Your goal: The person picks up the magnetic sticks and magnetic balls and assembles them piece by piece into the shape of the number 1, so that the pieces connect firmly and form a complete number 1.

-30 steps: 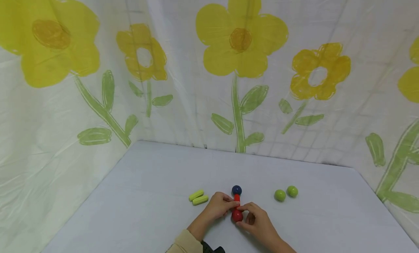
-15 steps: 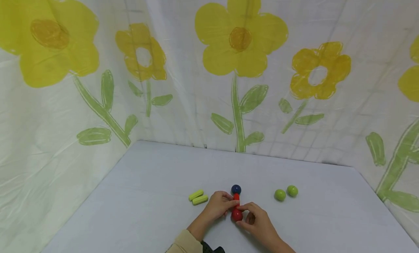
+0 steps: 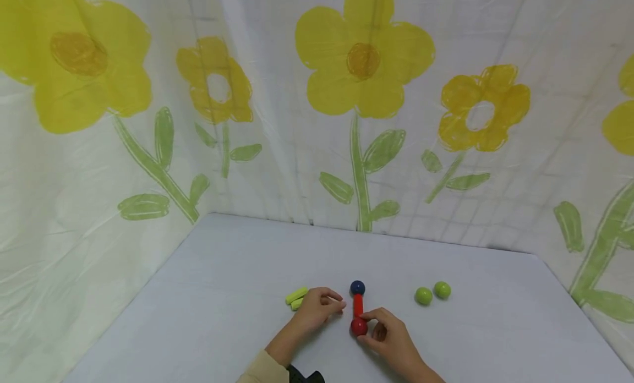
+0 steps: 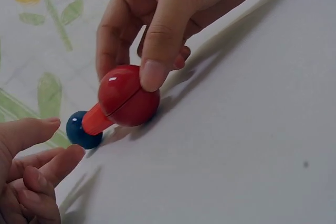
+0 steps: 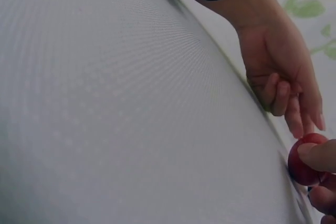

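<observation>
A red ball [image 3: 359, 327], a red rod [image 3: 358, 306] and a dark blue ball [image 3: 358, 287] stand in line on the table, joined end to end. Thumb and fingers of my right hand [image 3: 392, 340] pinch the red ball, seen close in the left wrist view with a dark seam round it. My left hand [image 3: 316, 310] is just left of the rod and touches nothing in the line; its fingers are loosely bent. Behind it lie two yellow-green rods [image 3: 296, 295], one partly hidden by the hand.
Two green balls [image 3: 423, 295] sit on the white table [image 3: 238, 262] to the right, a small gap between them. A white curtain [image 3: 277, 168] painted with yellow flowers hangs along the table's back and sides.
My left hand has let go of the red rod and moved a little left, over part of the yellow-green rods. The right hand keeps its pinch on the red ball.
</observation>
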Demonstrator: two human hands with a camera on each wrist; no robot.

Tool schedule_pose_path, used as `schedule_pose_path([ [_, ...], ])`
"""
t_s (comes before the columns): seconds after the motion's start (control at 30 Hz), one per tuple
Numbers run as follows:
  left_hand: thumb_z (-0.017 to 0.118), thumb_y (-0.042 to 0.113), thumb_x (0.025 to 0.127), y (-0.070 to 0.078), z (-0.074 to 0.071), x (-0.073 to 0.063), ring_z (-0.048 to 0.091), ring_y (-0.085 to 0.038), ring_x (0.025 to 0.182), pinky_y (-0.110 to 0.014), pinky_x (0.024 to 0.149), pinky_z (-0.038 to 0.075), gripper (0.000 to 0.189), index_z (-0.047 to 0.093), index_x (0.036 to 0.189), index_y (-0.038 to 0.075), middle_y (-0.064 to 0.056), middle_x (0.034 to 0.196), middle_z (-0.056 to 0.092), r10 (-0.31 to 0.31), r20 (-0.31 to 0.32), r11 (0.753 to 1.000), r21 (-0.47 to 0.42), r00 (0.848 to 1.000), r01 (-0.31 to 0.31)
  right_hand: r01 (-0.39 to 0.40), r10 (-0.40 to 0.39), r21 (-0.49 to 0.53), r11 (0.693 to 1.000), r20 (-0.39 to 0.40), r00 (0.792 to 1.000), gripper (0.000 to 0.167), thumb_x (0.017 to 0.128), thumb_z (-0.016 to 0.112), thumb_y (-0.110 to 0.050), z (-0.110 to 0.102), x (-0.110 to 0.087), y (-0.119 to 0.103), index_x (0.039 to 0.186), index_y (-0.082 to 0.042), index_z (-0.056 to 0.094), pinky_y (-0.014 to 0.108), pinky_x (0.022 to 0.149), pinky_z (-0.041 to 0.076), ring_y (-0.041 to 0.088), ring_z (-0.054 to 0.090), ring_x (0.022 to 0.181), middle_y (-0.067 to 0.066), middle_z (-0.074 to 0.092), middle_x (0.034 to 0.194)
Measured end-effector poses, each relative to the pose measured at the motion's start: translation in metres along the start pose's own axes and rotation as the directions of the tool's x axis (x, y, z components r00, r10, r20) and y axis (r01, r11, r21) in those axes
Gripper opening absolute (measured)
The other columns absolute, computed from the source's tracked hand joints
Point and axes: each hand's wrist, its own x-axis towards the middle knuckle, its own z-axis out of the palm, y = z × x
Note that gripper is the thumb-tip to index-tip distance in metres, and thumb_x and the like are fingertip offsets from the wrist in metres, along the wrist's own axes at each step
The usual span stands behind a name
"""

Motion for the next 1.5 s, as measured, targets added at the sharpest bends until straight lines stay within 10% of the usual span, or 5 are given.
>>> schedule_pose_path([
  [0.87, 0.074, 0.014, 0.086, -0.014, -0.039, -0.017, 0.057, -0.008, 0.078, -0.023, 0.064, 0.043, 0.017, 0.073, 0.101, 0.005, 0.000, 0.094, 0.072, 0.237, -0.043, 0.948, 0.229, 0.971, -0.221, -0.038, 0.038, 0.020, 0.999, 0.012, 0.999, 0.036, 0.077, 0.082, -0.009, 0.000, -0.001, -0.001, 0.110, -0.004, 0.066, 0.021, 0.059, 0.044, 0.004, 0.049, 0.066, 0.004, 0.062, 0.100],
  [1.5, 0.079, 0.013, 0.081, -0.030, -0.070, -0.033, 0.037, -0.002, 0.052, -0.021, 0.046, 0.034, 0.023, 0.073, 0.102, 0.007, -0.008, 0.102, 0.071, 0.249, -0.159, 0.907, 0.385, 0.955, -0.173, -0.033, 0.032, 0.034, 0.999, 0.010, 0.999, 0.035, 0.079, 0.080, -0.009, -0.001, -0.002, 0.001, 0.110, -0.005, 0.066, 0.020, 0.059, 0.045, 0.004, 0.049, 0.067, 0.005, 0.062, 0.101],
])
